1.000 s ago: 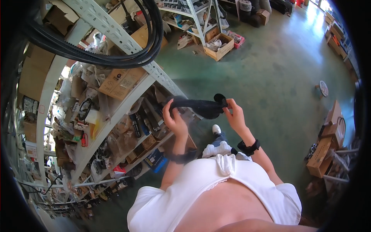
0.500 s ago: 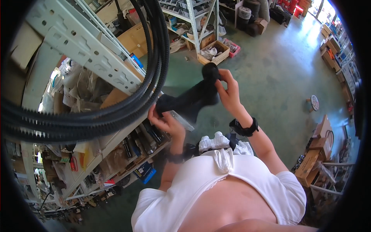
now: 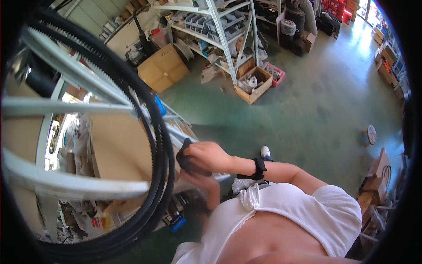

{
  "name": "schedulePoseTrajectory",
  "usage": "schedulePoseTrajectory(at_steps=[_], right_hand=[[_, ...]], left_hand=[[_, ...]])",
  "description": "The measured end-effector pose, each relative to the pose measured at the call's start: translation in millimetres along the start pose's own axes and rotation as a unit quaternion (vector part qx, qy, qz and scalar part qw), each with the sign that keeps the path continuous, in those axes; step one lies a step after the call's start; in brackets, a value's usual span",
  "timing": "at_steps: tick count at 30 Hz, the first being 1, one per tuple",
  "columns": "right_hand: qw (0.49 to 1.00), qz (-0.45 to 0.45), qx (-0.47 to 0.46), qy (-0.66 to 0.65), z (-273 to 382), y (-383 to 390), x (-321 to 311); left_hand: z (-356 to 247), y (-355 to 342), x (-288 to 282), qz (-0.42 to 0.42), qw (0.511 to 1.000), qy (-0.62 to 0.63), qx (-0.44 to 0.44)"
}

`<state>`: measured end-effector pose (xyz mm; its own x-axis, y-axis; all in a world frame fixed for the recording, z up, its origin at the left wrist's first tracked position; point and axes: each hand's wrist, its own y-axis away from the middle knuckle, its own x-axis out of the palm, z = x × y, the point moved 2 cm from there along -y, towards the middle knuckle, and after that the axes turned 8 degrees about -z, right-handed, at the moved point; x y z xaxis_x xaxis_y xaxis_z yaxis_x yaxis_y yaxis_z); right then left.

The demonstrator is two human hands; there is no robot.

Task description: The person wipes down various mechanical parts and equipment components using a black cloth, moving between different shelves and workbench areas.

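Note:
My right hand (image 3: 209,155) is closed around a dark, pliable black piece (image 3: 183,155), now bunched up so that only part shows; I cannot tell its exact kind. Just below, my left hand (image 3: 198,177) grips the same piece from underneath, blurred and partly covered by the right hand. Both hands meet beside the big loop of black toothed belts (image 3: 163,176), which hangs before the metal shelving at my left.
Pale metal shelving (image 3: 66,106) with cardboard and bagged goods fills the left. Farther off are a cardboard box (image 3: 163,68), a wooden crate (image 3: 256,90), a red crate (image 3: 276,74) and another rack (image 3: 222,33). A small stool (image 3: 371,134) and cartons (image 3: 373,180) stand right.
The black piece was stretched out between my two hands; now it is bunched together. My right hand has come left and down to meet the left hand. The view has shifted too.

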<state>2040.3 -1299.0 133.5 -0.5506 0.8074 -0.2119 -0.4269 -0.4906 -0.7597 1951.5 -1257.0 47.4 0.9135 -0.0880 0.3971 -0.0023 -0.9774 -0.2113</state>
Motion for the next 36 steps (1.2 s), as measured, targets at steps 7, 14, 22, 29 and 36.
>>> schedulePoseTrajectory(at_steps=[7, 14, 22, 29, 36], right_hand=[[0.988, 0.061, 0.140, 0.015, -70.6, -10.6, -58.3], [0.978, -0.066, 0.176, 0.088, -117.7, -22.2, -123.7], [0.971, -0.109, 0.185, 0.110, -143.5, -32.0, -159.5], [0.968, -0.119, 0.192, 0.107, -179.7, -66.7, -183.6], [0.993, -0.099, 0.051, 0.048, -209.0, -134.5, -180.4]], left_hand=[[29.4, -3.2, 73.7, 0.202, 0.971, -0.108, 0.062], [56.0, 15.6, 155.8, 0.239, 0.940, -0.241, 0.019], [85.2, 13.2, 199.1, 0.354, 0.910, -0.217, 0.022], [124.1, -2.3, 249.3, 0.334, 0.936, -0.092, -0.068], [143.3, -69.7, 319.9, 0.297, 0.949, 0.060, -0.092]])
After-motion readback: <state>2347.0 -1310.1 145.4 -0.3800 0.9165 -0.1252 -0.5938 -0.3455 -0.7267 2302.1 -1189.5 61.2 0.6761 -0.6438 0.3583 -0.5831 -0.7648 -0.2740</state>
